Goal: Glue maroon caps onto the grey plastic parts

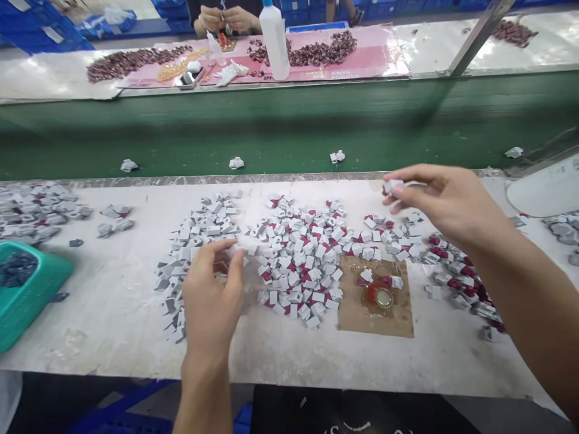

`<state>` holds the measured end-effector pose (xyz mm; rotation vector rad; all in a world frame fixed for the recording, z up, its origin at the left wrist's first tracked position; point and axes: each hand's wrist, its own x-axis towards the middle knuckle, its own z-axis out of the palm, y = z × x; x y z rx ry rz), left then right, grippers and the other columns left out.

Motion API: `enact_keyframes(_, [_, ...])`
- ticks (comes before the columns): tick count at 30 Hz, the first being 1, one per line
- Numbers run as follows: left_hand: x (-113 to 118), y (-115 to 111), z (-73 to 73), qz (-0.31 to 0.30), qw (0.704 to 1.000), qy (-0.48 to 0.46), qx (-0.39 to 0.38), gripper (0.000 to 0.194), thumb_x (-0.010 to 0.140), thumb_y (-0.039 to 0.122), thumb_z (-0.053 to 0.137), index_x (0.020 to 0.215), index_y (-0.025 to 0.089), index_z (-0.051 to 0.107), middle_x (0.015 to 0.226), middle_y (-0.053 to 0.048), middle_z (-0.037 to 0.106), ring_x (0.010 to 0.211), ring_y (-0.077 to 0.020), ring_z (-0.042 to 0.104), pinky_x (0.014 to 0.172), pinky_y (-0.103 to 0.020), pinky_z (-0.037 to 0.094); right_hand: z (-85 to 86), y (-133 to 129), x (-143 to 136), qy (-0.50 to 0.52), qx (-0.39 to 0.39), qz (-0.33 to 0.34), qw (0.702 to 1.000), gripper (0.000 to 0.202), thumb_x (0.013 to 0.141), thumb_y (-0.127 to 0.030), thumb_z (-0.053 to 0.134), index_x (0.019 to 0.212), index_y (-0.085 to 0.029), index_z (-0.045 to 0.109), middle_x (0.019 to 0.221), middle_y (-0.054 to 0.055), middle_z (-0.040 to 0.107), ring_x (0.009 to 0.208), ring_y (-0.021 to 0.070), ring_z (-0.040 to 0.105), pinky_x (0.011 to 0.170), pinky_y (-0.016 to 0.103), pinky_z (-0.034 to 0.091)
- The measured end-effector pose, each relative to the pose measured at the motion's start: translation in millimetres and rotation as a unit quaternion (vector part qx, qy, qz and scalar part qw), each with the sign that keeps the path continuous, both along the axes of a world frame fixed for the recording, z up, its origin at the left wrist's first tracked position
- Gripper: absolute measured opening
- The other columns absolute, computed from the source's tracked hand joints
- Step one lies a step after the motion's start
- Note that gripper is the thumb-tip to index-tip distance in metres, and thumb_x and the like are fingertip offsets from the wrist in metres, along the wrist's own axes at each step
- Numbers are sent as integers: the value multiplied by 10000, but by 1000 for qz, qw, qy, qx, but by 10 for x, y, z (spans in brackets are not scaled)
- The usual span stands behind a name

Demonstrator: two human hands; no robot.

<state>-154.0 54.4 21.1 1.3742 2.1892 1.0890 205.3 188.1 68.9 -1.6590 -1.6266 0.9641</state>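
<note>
My right hand is raised above the right part of the table and pinches a small grey-and-maroon plastic piece between thumb and fingers. At the left pile of plain grey pieces, my left hand has thumb and forefinger closed round a small grey plastic piece, partly hidden by the fingers. Between the hands spreads a heap of grey-and-maroon pieces. A brown cardboard square lies beside that heap, bearing a red-rimmed bottle cap in a wet patch and a few loose pieces.
A teal basket with dark pieces stands at the left edge. More grey-and-maroon pieces lie under my right forearm. Beyond the table runs a green belt carrying a few pieces. Across it, a person's hands work near a white bottle.
</note>
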Motion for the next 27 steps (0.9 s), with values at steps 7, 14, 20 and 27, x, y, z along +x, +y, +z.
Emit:
enact_keyframes(7, [409, -156, 236, -88, 888, -447, -58, 464, 879, 533, 1077, 1189, 282, 840, 925, -9, 772, 903, -192, 795, 848, -281, 686, -283, -1235, 275, 65, 25, -60, 996, 211, 977, -596, 936, 1093, -419, 938, 919, 56, 883, 745, 308, 883, 670, 451, 754])
enact_keyframes(14, [757, -212, 132, -138, 870, -467, -83, 358, 910, 515, 1062, 1111, 273, 892, 882, -4, 763, 820, -155, 786, 771, -219, 669, -606, -2032, 321, -45, 53, -64, 996, 199, 1100, -503, 778, 1141, -378, 927, 1102, 108, 862, 1000, 369, 867, 764, 498, 733])
enact_keyframes(20, [919, -290, 22, -179, 887, -420, -65, 303, 950, 423, 1033, 1188, 309, 885, 1103, -25, 845, 887, -152, 797, 815, -207, 685, -719, -2226, 435, -68, 22, -76, 995, 176, 1110, -434, 742, 1163, -352, 889, 1001, 70, 860, 804, 311, 816, 762, 495, 710])
enact_keyframes(27, [1049, -357, 51, -201, 899, -375, -100, 289, 973, 476, 992, 1171, 282, 910, 1013, -53, 867, 896, -223, 840, 776, -278, 706, -632, -2167, 329, 109, -46, -162, 980, 212, 990, -512, 924, 1098, -332, 953, 994, 69, 926, 859, 314, 904, 804, 464, 796])
